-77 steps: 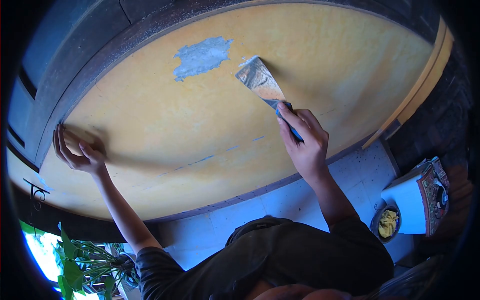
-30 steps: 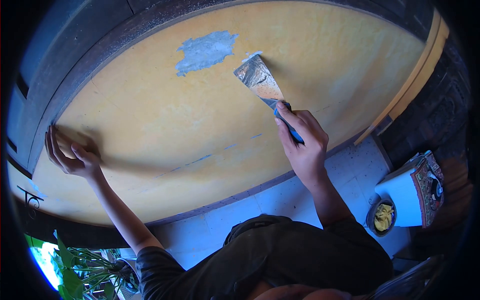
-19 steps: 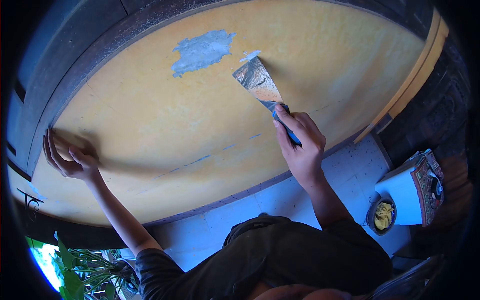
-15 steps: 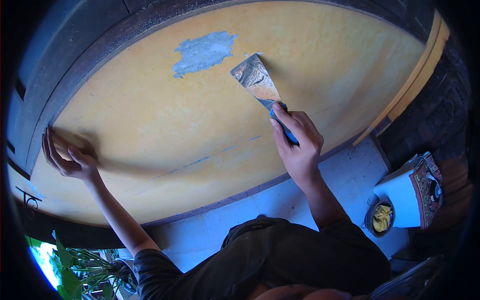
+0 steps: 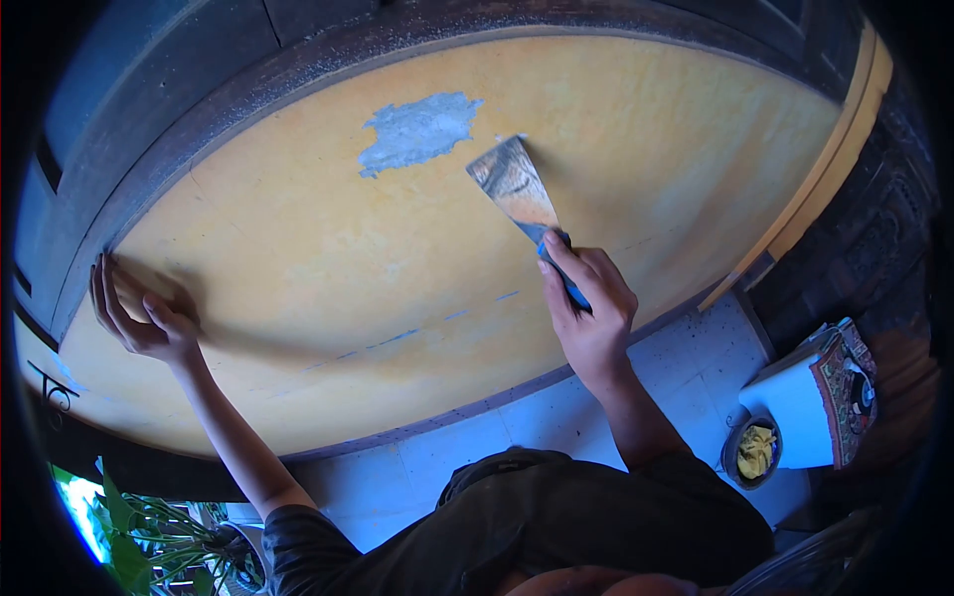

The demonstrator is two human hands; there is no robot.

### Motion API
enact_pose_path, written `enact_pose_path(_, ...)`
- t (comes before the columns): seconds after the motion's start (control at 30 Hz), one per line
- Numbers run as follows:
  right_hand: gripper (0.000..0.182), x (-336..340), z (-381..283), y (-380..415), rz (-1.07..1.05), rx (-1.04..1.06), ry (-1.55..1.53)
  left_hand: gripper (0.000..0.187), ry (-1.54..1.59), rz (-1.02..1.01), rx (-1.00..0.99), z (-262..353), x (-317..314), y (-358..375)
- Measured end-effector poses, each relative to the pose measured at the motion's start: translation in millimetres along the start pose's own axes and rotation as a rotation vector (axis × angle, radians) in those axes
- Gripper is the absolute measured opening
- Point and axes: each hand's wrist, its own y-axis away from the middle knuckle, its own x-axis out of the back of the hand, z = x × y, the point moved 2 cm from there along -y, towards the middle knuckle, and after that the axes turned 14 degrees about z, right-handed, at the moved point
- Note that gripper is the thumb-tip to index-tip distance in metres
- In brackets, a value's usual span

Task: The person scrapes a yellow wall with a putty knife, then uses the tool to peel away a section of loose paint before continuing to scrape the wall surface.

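A yellow wall (image 5: 397, 238) with worn paint fills the space before me. High on it is a bare grey patch (image 5: 419, 132) with ragged edges. My right hand (image 5: 591, 303) is wrapped round the blue and black handle of a paint scraper (image 5: 517, 184). The scraper's wide, stained metal blade points up and left, its edge at the wall just right of the grey patch. My left hand (image 5: 144, 316) leans on the wall at the far left, beside the dark frame, with its fingers stretched out and nothing held.
Dark wooden framing (image 5: 229, 99) curves above the wall. At lower right, a bucket (image 5: 752, 452) with yellow material in it stands beside a white cabinet (image 5: 795, 407) topped by a patterned cloth. Pale floor tiles (image 5: 457, 437) lie below. A potted plant (image 5: 189, 541) stands at lower left.
The whole view has shifted, so the wall and scraper sit slightly lower in the picture. The blade stays close to the same spot right of the grey patch; both hands keep their hold.
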Motion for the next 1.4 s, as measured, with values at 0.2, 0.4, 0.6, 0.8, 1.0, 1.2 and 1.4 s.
enact_pose_path(0.2, 0.039, -1, -2, 0, 0.009, -0.007, 0.014, 0.053, 0.006, -0.004, -0.008, -4, 0, 2)
enact_pose_path(0.4, 0.037, 3, 0, 4, -0.014, -0.013, 0.032, 0.053, 0.000, -0.012, -0.012, -3, 1, 0)
enact_pose_path(0.6, 0.037, 0, -6, -7, -0.006, 0.019, 0.020, 0.053, 0.012, 0.000, -0.010, -1, 0, 0)
enact_pose_path(0.8, 0.037, 6, -6, -5, -0.067, 0.025, 0.066, 0.054, 0.004, -0.006, -0.001, -4, 1, 1)
enact_pose_path(1.0, 0.037, 7, -23, -18, -0.141, -0.006, 0.074, 0.055, 0.005, 0.001, 0.017, -4, 0, 2)
enact_pose_path(1.2, 0.039, 10, -23, -16, -0.127, 0.035, 0.112, 0.055, -0.007, 0.018, 0.025, -3, 0, 1)
enact_pose_path(1.4, 0.040, 1, -28, -22, -0.120, 0.053, 0.081, 0.055, 0.018, 0.008, 0.015, -1, 0, 2)
